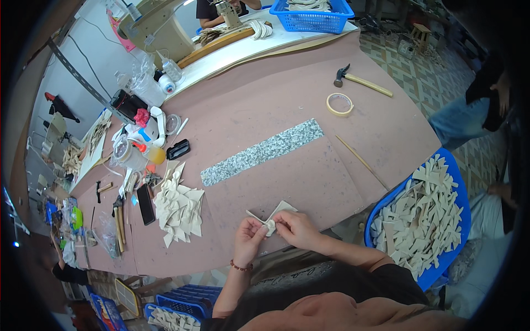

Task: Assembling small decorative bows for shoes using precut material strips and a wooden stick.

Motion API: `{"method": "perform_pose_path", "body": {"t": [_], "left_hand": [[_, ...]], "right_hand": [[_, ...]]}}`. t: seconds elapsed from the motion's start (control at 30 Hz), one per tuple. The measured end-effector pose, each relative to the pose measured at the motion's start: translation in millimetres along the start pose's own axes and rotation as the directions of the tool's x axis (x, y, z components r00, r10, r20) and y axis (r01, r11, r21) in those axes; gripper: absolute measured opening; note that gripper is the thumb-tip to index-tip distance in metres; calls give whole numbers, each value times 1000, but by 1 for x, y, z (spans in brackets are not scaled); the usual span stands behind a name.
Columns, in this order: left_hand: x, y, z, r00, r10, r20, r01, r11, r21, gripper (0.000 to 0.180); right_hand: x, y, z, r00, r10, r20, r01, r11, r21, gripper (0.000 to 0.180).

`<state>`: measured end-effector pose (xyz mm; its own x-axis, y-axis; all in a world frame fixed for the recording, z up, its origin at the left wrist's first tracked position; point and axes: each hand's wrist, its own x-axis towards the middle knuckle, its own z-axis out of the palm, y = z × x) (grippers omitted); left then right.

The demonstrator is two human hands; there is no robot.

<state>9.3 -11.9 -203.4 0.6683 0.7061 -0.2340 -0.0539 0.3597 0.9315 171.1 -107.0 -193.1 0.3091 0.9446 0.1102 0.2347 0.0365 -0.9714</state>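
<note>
My left hand (249, 238) and my right hand (296, 228) meet at the near edge of the pink worktable (287, 110). Both pinch one cream-coloured cut piece (274, 216), whose flat points stick out onto the table above my fingers. A heap of similar cream pieces (179, 207) lies on the table to the left of my left hand. A blue basket (422, 220) full of the same pieces stands to the right of my right forearm, below table level.
A speckled grey slab strip (262, 151) lies mid-table. Farther off are a hammer (360, 81), a tape roll (339, 103) and a thin stick (361, 161). Bottles, a phone (146, 204) and tools crowd the left edge. Another person sits at a sewing machine (226, 14) at the far end.
</note>
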Motion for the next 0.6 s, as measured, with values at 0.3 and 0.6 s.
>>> {"method": "perform_pose_path", "body": {"t": [0.3,0.6], "left_hand": [[1,1,1,1000,-19,-2,19,999,-45,15],[0,-2,-1,1000,-10,1,10,1000,-1,15]], "right_hand": [[1,4,1,998,-66,-22,65,997,-44,10],[0,3,1,999,-45,-10,45,999,-26,11]]}}
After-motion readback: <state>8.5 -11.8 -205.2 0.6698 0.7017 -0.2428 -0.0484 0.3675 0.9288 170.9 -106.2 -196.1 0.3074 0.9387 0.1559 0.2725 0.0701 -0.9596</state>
